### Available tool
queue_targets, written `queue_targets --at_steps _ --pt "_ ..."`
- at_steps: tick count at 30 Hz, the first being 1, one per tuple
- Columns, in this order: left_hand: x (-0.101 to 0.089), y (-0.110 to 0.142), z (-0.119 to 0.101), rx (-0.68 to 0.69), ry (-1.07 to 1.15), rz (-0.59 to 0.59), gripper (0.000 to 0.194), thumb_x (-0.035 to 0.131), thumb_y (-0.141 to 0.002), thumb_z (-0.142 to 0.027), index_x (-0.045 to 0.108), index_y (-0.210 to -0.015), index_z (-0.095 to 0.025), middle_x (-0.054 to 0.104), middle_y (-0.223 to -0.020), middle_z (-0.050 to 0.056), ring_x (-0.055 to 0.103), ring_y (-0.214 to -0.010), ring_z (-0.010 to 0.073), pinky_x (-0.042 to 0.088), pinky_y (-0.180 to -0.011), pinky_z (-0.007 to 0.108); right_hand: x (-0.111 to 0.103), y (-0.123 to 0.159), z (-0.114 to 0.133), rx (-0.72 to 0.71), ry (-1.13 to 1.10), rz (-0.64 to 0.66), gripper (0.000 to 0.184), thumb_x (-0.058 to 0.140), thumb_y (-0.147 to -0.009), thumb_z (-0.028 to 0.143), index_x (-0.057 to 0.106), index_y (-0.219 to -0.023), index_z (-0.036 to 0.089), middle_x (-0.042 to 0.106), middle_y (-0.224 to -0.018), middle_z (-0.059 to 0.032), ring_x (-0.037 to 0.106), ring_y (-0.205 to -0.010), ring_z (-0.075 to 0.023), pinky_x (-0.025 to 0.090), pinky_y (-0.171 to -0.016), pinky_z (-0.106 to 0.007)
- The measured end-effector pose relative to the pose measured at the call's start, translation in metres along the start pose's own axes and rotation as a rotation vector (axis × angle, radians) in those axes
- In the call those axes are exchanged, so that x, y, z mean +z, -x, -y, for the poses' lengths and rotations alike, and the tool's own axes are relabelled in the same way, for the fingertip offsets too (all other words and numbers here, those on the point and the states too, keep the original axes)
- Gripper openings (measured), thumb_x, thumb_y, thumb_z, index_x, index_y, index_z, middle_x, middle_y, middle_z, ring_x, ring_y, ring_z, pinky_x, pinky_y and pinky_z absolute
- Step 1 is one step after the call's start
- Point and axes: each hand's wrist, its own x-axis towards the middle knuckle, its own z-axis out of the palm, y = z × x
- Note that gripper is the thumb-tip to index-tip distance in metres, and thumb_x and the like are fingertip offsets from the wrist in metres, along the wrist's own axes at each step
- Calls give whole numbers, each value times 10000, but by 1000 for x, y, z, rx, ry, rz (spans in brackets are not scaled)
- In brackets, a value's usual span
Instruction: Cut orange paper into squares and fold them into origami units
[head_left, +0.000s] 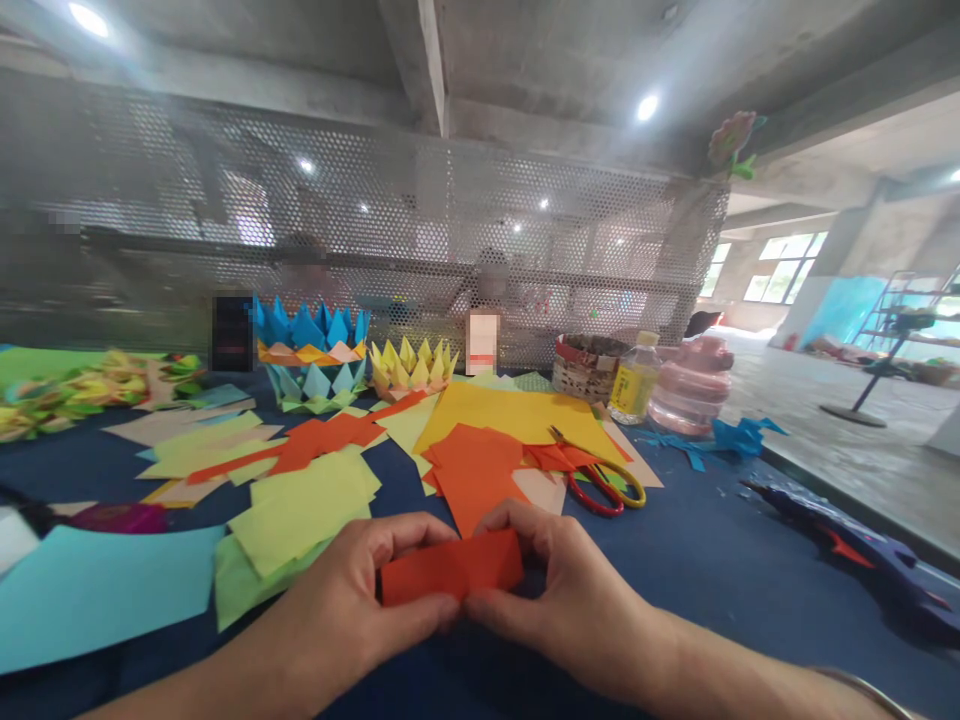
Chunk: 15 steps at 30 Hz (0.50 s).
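A folded strip of red-orange paper [450, 568] is held level between my two hands, low in the middle of the view. My left hand [375, 580] grips its left end, thumb along the near edge and fingers behind. On the right end my right hand [551, 570] pinches it the same way, the two thumbs almost meeting. Just beyond the hands lies a pile of orange paper sheets [480, 470] on a yellow sheet [517, 405]. Scissors [604, 480] with red and yellow handles rest at the pile's right side.
Light green sheets [307, 510] and a blue sheet [112, 590] lie left. Folded paper crowns [412, 370] stand at the back, near a basket [589, 365], a yellow-labelled bottle [634, 380] and a pink jug [691, 390]. A glue gun [855, 550] lies right, by the table edge.
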Motion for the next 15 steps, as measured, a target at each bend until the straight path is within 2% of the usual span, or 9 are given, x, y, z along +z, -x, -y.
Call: queue_targets --at_steps 5,12,15 --pt "-7 -4 2 -36 40 19 200 713 -719 -304 663 -871 -185 682 -740 -31 613 -701 136 441 -643 206 -7 -3 -2 -87 67 -63 160 699 -738 236 603 -858 194 557 -729 25 464 -654 -123 368 -579 -226" --pt "-17 -11 9 -53 34 -5 241 737 -710 -323 636 -870 -174 722 -772 4 655 -719 154 472 -665 229 -14 -9 0 -104 203 -193 198 757 -708 266 632 -839 185 582 -801 -16 506 -716 -160 399 -631 -261" --pt "-19 -11 9 -46 15 3 243 732 -716 -329 645 -886 -179 722 -774 3 656 -720 157 474 -674 237 -15 -10 -3 -116 237 -206 213 777 -698 272 645 -840 184 599 -827 -26 520 -737 -169 408 -640 -265"
